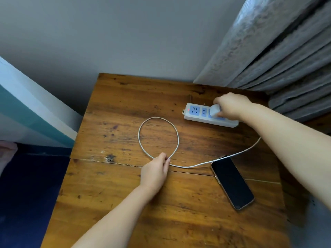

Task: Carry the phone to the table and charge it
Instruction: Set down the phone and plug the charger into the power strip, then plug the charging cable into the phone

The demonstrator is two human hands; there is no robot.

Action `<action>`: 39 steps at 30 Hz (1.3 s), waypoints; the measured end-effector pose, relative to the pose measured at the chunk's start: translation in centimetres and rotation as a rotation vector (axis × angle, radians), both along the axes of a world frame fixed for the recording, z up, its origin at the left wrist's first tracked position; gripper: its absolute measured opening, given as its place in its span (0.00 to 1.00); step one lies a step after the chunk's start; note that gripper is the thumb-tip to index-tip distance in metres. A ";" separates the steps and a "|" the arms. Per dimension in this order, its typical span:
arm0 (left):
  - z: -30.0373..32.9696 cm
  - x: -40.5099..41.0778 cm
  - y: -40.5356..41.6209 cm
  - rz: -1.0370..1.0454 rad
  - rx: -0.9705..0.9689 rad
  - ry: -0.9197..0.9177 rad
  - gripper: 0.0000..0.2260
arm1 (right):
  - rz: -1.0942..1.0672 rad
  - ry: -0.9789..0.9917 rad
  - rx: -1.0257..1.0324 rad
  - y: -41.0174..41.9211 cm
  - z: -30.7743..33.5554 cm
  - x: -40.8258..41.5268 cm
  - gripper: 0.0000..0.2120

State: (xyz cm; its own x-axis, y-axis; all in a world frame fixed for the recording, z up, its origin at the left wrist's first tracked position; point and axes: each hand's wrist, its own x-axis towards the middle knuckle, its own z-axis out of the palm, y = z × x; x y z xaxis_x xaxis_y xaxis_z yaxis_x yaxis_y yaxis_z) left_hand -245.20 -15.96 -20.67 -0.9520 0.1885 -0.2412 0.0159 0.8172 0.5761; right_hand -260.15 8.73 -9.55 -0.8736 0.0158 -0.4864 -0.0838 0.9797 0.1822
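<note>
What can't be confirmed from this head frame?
- Charger plug seating in the power strip: the right hand covers it.
- Cable end: hidden inside the left hand.
- Cable's run to the plug: behind the right forearm.
- Phone port: too small; screen dark.

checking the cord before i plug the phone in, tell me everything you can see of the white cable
The white cable is thin and looks braided. It lies on the wooden table, curled into one round loop. The left hand pinches it where the loop crosses. From there it runs right, over the top end of the phone, and disappears behind the right forearm. Its plug end is hidden.
</note>
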 end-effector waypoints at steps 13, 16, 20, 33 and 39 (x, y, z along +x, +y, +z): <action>1.0 -0.3 0.2 0.003 0.057 0.002 0.09 | 0.109 -0.057 0.139 -2.9 -1.6 -0.4 0.12; 1.9 -0.6 0.2 -0.012 0.080 0.056 0.09 | 0.120 -0.091 0.200 -3.3 -1.5 -0.4 0.17; 3.0 -0.4 0.4 -0.011 0.121 0.108 0.09 | 0.276 0.125 0.022 -5.8 -1.2 3.3 0.23; 6.0 3.0 5.5 -0.306 0.090 0.063 0.09 | -0.039 -0.107 -0.652 -1.4 -0.3 18.1 0.14; 5.4 3.8 8.3 -0.073 0.238 -0.098 0.08 | -0.339 -0.131 -0.635 4.2 -2.2 21.7 0.13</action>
